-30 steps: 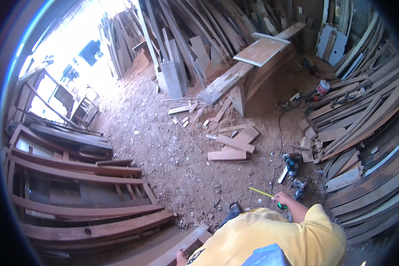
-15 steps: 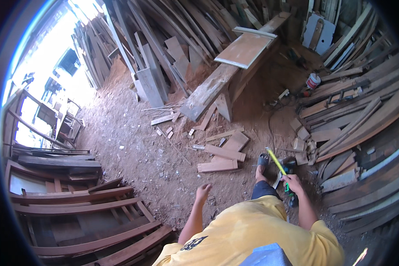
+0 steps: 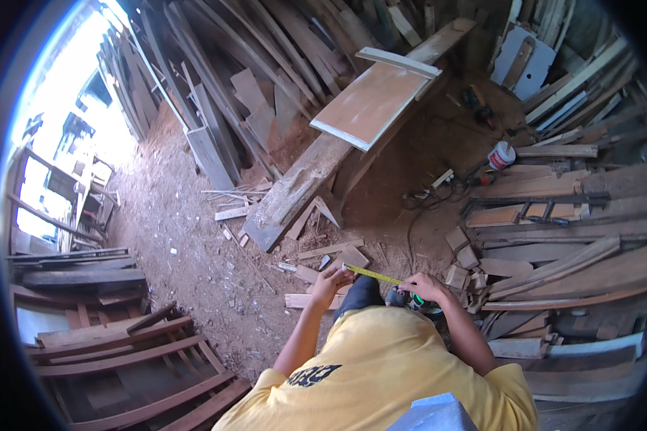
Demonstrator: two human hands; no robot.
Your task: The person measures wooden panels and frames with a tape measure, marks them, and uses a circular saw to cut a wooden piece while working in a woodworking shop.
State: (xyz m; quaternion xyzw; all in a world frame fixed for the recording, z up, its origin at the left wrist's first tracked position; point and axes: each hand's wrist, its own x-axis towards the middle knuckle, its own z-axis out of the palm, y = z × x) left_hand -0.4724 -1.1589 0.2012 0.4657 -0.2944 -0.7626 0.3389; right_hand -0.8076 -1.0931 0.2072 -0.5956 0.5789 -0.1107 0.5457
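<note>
A yellow tape measure (image 3: 374, 274) is pulled out between my hands, in front of my body. My left hand (image 3: 328, 286) is closed at the free end of its blade. My right hand (image 3: 427, 286) is closed around the other end, by the green case, which is mostly hidden under the fingers. Ahead of my hands stands a rough wooden bench (image 3: 287, 192). On it lies a flat brown panel (image 3: 372, 100) with pale edges, and a light wooden strip (image 3: 399, 62) crosses its far end.
Tall boards (image 3: 216, 108) lean at the back. Stacked planks (image 3: 575, 230) line the right side, with a white bucket (image 3: 501, 155) and a black clamp (image 3: 535, 208) near them. Wooden frames (image 3: 122, 370) lie at left. Offcuts (image 3: 313, 300) litter the ground by my feet.
My left hand has come up and right to the tape's end, and the blade now spans both hands. My right hand has moved left. The bench appears closer.
</note>
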